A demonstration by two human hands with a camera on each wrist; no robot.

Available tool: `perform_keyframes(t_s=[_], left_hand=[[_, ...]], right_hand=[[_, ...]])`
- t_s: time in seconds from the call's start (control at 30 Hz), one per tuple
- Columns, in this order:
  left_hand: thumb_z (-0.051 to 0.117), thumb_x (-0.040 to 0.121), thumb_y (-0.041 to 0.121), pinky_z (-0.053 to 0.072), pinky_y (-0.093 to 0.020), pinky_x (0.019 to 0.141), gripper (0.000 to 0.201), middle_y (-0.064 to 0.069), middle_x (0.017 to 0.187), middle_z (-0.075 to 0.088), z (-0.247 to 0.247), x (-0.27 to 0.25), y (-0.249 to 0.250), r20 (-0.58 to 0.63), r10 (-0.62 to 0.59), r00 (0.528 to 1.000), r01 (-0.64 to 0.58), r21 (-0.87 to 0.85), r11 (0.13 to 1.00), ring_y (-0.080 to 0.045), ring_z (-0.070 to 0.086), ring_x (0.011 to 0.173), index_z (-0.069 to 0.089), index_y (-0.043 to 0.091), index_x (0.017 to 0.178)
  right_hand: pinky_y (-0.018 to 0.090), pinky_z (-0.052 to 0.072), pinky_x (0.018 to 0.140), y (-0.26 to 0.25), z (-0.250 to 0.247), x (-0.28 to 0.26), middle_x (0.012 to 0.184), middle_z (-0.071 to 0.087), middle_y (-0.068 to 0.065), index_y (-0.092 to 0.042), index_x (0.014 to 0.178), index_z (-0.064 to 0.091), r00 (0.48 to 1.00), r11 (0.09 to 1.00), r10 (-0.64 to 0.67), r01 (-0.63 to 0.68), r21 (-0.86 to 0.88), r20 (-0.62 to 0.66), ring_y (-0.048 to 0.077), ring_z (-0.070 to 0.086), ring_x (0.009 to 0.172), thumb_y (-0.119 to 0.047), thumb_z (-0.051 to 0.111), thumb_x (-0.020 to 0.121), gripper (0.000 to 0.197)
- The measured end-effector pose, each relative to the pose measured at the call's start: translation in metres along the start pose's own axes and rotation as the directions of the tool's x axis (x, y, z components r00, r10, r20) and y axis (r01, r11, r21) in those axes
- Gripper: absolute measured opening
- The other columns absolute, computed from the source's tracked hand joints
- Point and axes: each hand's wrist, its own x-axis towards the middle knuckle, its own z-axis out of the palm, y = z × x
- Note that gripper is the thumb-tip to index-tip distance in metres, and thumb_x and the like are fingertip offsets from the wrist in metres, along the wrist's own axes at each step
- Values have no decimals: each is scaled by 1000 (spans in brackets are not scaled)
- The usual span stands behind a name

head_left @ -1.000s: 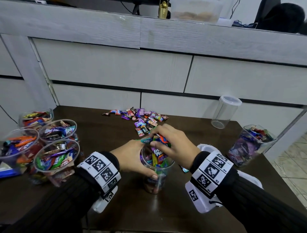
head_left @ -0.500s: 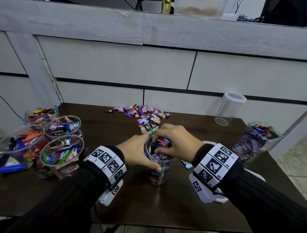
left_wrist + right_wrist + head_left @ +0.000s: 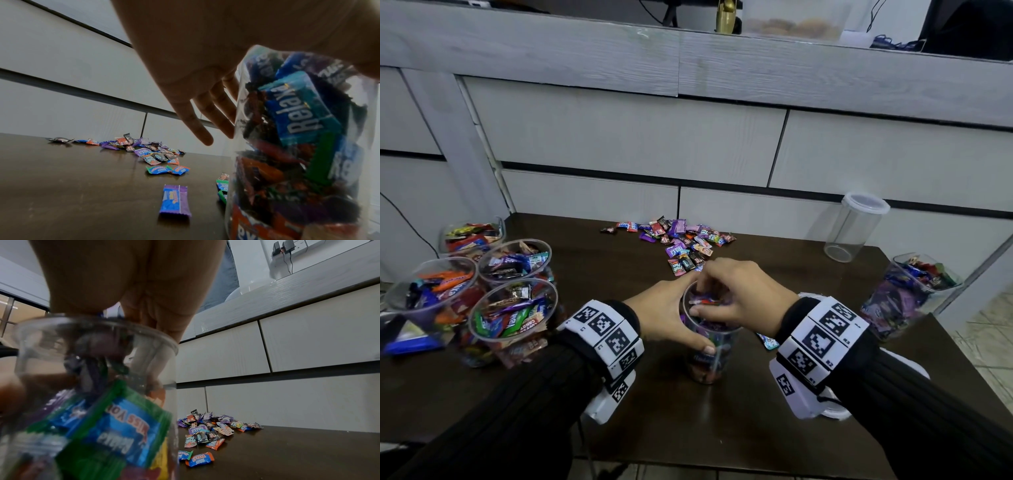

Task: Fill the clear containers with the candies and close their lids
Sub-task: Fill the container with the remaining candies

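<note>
Dark table (image 3: 619, 394) | left hand (image 3: 667, 315) grips clear container (image 3: 709, 356) | right hand (image 3: 743, 294) fingertips hidden among candies; grip unclear

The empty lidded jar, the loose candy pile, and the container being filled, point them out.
empty lidded jar (image 3: 854, 229), head view, clear side wall
loose candy pile (image 3: 681, 240), head view, middle wrappers
container being filled (image 3: 710, 356), head view, front wall

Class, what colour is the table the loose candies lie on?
Dark brown table; loose candies. Best seen in the head view.
</note>
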Motion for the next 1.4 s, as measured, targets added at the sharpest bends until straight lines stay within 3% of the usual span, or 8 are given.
perform_keyframes(t_s=[0.17,0.37,0.6,0.77,0.9,1.0,1.23,1.4], left_hand=[[93,55,39,43,-32,107,102,14,130,56,1,-2,1,-30,16,999,-14,45,999,-2,53,120,36,31,140],[91,54,41,44,-41,107,101,9,133,55,-1,-1,4,32,-27,999,27,5,1000,-9,53,123,36,32,138],[92,59,31,48,-29,99,87,14,123,59,0,-2,3,19,-11,1000,12,-19,1000,-1,57,114,39,37,128],[92,54,36,47,-33,103,98,11,126,59,2,-2,0,23,-7,1000,8,-60,998,-4,57,117,38,32,135],[92,47,44,48,-23,95,98,15,120,61,3,-2,0,-20,5,1000,-5,-26,1000,4,58,111,41,36,130],[94,53,33,41,-13,96,100,21,124,55,3,-3,-2,18,-30,999,28,101,995,7,52,115,36,38,133],[70,83,49,38,-36,106,72,-3,139,45,16,-33,-29,-79,-225,971,230,556,798,-19,43,127,39,19,141],[61,89,47,38,-41,105,64,-3,144,42,35,-63,-51,-215,-140,966,247,623,742,-22,39,131,41,18,141]], right_hand=[[20,39,76,-1,-6,-2,94,57,-2,-16,97,63,996,997,-49,45,-62,-80,9,47,87,-36,82,67,41],[17,44,68,-2,-11,-3,81,53,-9,-12,91,67,997,997,-75,75,-16,7,7,52,71,-28,80,73,26],[18,35,73,0,-1,-7,89,67,6,-8,90,72,989,990,-106,114,-77,102,16,56,85,-29,57,93,26],[13,30,70,1,2,-4,84,56,-6,-14,88,70,994,993,-89,93,-67,67,11,53,84,-24,69,84,11],[16,29,70,2,6,-4,82,52,-7,-11,88,69,994,992,-111,112,-57,25,9,49,79,-21,66,86,11],[18,31,71,0,6,-5,83,51,-8,-12,93,69,994,993,-106,107,-55,14,6,46,79,-22,60,91,13],[23,45,76,-25,-10,-9,89,58,-5,-13,97,68,982,993,-118,115,-25,-148,5,51,80,-22,63,89,13],[15,45,68,-75,4,-27,80,64,-7,-11,92,67,950,941,-291,306,146,-114,1,56,69,-17,68,86,9]])
